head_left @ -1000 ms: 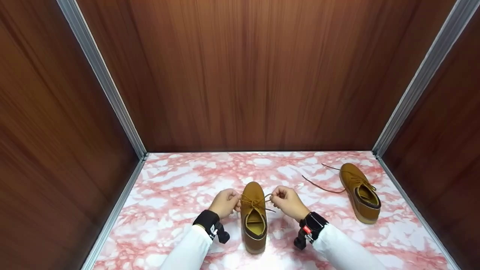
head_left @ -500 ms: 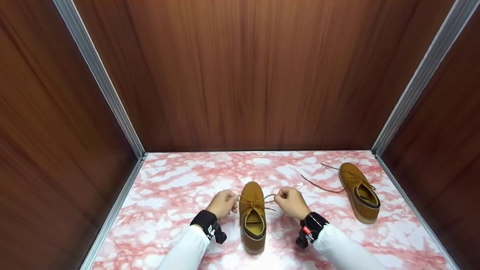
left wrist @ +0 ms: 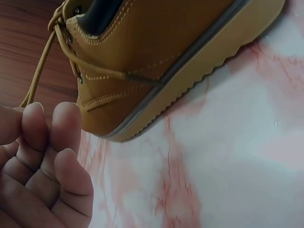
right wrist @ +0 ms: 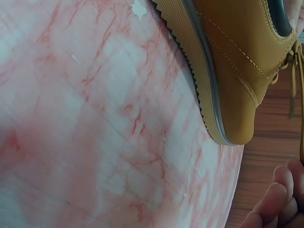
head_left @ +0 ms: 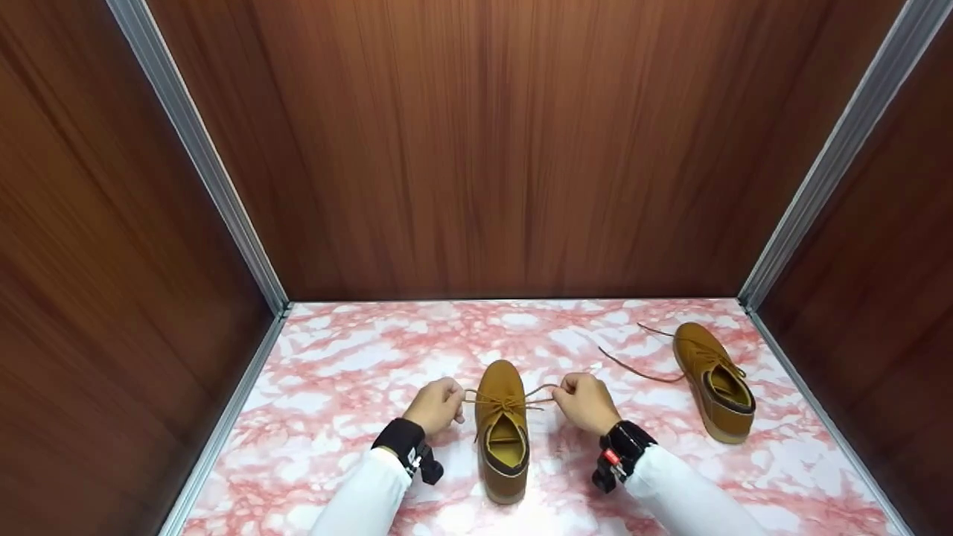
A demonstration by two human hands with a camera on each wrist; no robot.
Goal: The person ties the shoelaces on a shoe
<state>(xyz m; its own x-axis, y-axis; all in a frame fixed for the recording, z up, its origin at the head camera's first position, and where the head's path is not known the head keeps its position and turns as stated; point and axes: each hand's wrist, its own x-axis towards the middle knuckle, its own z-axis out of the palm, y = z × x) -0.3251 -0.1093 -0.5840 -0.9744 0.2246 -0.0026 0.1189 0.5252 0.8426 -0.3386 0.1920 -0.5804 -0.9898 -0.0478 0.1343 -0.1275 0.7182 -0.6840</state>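
A tan lace-up shoe (head_left: 503, 465) stands upright on the table, toe pointing away, between both hands. Its shoelace is knotted over the tongue with a loop drawn out to each side. At the shoe's left, my left hand (head_left: 438, 406) pinches one loop of the shoelace (left wrist: 42, 64) between thumb and curled fingers. On the other side my right hand (head_left: 587, 402) pinches the opposite loop (head_left: 540, 393). One loose lace end (left wrist: 137, 78) hangs down the shoe's left side. In the right wrist view the fingertips (right wrist: 273, 197) show at the lower right corner.
A second tan shoe (head_left: 718, 380) stands at the right, two long lace ends trailing left from it. The table (head_left: 350, 342) has a pink and white marbled top. Brown wood-grain panels (head_left: 491, 149) with grey metal corner posts (head_left: 208, 156) enclose it at the back and sides.
Both hands have moved outward, left hand leftward and right hand rightward, drawing the two loops longer and the knot tighter. The shoes have hardly moved.
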